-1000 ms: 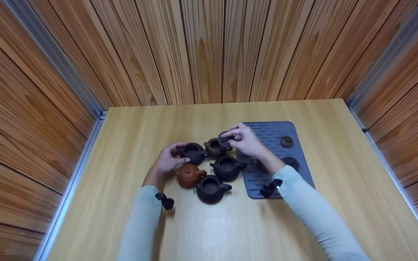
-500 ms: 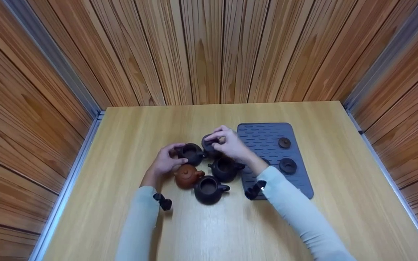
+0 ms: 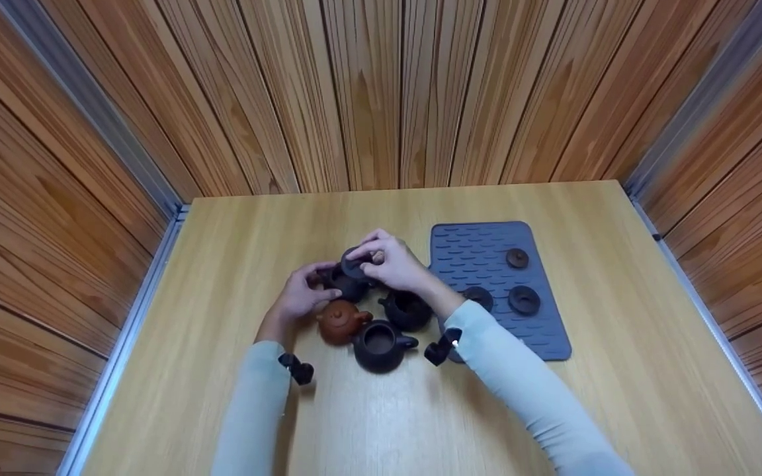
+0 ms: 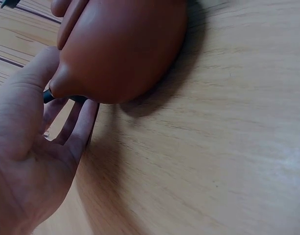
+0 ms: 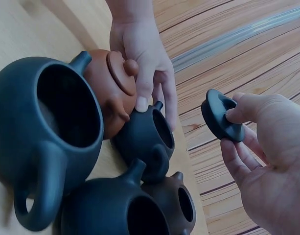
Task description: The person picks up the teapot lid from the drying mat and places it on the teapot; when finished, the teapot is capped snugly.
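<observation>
My left hand (image 3: 297, 292) grips an uncovered black teapot (image 5: 140, 134) on its spout side, thumb on the near side and fingers behind. Between thumb and fingers, my right hand (image 3: 395, 266) pinches a dark lid (image 5: 219, 116) by its knob. The lid is tilted, overlapping that teapot's opening in the head view; the right wrist view shows it apart from the pot. Just in front of the left hand stands a reddish-brown teapot (image 3: 339, 323) with its lid on. In the right wrist view, a small dark brown teapot (image 5: 172, 203) without a lid stands beside the gripped one.
Two more open black teapots (image 3: 378, 360) stand on the wooden table (image 3: 235, 251), close to the others. To the right lies a grey ridged mat (image 3: 470, 241) bearing a small brown lid (image 3: 517, 258) and two dark lids (image 3: 524, 301). Wood-panelled walls surround the table.
My right hand has carried the dark lid leftward, from above the small brown teapot to above the black teapot at my left hand. The left hand has kept its grip.
</observation>
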Available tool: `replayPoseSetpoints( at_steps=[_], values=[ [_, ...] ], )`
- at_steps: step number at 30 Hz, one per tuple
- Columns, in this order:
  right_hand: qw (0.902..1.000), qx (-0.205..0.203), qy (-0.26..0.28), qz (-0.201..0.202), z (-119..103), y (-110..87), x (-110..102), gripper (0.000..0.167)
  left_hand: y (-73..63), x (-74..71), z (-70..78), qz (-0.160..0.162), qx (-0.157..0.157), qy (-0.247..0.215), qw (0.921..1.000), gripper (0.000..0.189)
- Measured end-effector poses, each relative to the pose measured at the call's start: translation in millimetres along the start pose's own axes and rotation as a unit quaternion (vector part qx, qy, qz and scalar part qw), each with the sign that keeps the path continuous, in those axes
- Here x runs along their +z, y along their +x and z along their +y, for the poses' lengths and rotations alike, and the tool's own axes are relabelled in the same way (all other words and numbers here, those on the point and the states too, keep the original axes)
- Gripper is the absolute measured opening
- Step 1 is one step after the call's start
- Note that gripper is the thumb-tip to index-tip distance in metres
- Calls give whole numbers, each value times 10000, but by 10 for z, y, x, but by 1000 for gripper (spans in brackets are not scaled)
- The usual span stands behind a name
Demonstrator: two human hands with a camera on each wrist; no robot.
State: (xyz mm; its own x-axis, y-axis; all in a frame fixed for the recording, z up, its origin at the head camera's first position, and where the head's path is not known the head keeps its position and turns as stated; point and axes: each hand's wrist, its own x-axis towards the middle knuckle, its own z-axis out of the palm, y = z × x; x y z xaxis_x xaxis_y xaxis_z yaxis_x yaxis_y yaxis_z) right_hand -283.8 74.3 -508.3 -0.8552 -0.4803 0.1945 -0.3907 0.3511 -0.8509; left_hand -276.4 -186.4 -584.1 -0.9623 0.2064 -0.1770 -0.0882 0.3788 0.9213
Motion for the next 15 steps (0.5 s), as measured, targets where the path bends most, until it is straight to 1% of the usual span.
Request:
replayPoseSetpoints(
  at_steps=[3, 6, 7, 10, 15],
  values=[
    [10000, -23, -3, -8, 2, 23, 31, 33, -9, 17, 4, 84, 116, 39, 9999, 58],
    [10000, 3, -11, -12, 19, 48, 61, 33, -19, 29, 12, 166, 124, -88, 9997, 58],
    [10000, 22, -9, -11, 27, 55, 70, 32, -25, 30, 16, 160, 128, -174, 9996, 58],
    [9999, 113, 46, -2, 56, 74, 96, 32, -23, 35, 24, 164, 69, -213, 9996, 60],
    [9996, 259, 38, 90, 122, 82, 144, 31, -19, 37, 38, 115, 79, -118, 9998, 60]
  ],
)
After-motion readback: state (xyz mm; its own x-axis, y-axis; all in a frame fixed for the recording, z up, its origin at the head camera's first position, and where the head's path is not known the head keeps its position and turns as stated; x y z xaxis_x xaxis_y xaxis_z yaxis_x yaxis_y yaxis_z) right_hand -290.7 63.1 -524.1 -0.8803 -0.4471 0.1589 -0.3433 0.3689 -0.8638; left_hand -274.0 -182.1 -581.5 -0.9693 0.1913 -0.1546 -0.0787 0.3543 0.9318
